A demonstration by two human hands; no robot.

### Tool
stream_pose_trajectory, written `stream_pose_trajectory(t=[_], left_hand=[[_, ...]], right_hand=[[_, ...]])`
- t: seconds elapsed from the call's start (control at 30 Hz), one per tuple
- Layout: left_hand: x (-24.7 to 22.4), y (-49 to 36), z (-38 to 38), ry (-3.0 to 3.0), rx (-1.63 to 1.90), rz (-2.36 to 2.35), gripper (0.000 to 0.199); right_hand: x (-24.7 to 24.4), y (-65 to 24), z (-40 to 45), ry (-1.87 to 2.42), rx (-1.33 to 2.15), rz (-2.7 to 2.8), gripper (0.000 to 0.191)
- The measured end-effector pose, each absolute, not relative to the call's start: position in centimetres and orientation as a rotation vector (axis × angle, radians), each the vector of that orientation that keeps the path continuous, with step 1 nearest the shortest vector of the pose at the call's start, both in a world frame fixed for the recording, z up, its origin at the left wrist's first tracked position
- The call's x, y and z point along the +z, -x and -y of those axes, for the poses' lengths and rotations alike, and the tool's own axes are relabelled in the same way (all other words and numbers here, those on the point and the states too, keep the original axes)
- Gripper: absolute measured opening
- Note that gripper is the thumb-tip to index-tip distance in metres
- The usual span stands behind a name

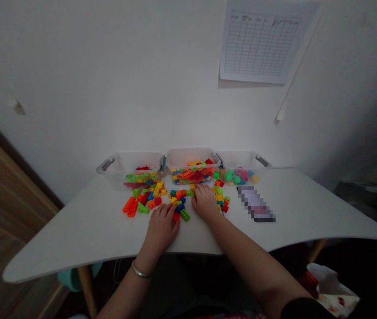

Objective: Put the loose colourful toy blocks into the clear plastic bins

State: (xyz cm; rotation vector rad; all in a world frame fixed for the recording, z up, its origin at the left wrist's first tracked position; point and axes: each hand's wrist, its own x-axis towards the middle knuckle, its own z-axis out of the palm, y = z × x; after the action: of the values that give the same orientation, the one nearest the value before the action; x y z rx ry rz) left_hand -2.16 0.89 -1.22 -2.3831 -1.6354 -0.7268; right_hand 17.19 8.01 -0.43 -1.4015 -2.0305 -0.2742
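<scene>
Loose toy building bricks [179, 194] in several colours lie in a pile on the white table. My left hand [162, 225], with a silver bangle at its wrist, rests palm down at the near side of the pile. Its fingers are spread, and a red-orange brick [176, 216] sits beside the thumb. A green brick [184, 215] lies between the two hands. Over the right part of the pile is my right hand [205, 201], fingers reaching forward and apart from the thumb. A yellow brick [192, 187] is by its fingertips; what lies under the palm is hidden.
Three clear plastic bins stand along the wall: the left bin [138, 159] and middle bin [191, 155] contain bricks, the right bin [241, 157] rounded coloured pieces. A pixelated phone-like object [256, 204] lies right of the pile. The table's [85, 239] front edge curves inward before me.
</scene>
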Motion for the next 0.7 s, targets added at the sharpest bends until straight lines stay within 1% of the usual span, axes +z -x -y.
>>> stream_pose_trajectory(t=[0.4,0.63,0.7], left_hand=[[-1.36,2.08,-1.03,2.371,-0.756,1.623,0.043],[-1.16,2.09,-1.01,2.39,-0.713,1.642,0.045],[-1.21,2.1,-1.01,2.386,-0.723,1.639,0.044]], right_hand=[[-0.32,-17.05,-8.86,1.544,-0.268,1.951,0.007],[-0.16,-17.09,-8.37,1.414,-0.207,1.893,0.005],[-0.28,-17.01,-8.09,1.372,-0.149,1.899,0.008]])
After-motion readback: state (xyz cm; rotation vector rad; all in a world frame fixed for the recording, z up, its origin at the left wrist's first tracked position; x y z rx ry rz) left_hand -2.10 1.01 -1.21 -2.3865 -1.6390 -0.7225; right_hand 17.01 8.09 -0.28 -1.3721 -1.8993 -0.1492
